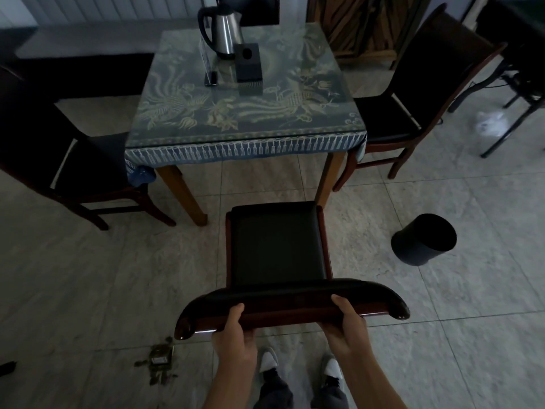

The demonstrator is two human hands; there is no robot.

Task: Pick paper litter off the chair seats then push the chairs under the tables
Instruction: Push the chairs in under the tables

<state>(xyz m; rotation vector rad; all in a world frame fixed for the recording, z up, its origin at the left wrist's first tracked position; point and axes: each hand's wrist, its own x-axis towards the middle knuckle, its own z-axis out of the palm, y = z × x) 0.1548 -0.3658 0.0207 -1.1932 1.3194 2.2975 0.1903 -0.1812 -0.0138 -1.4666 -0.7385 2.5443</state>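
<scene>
Both hands grip chair (pixel 277 246), short of table (pixel 244 125)

No text, label or number can be read anywhere

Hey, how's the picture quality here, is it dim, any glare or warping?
Head view: dim overall, so the chair both hands grip by its top rail and the side chairs go nearly black; the tabletop shows glassy reflections under the kettle; wide-angle bending curves the floor tiles and leans the edges outward; the white object at far right looks blurry.
</scene>
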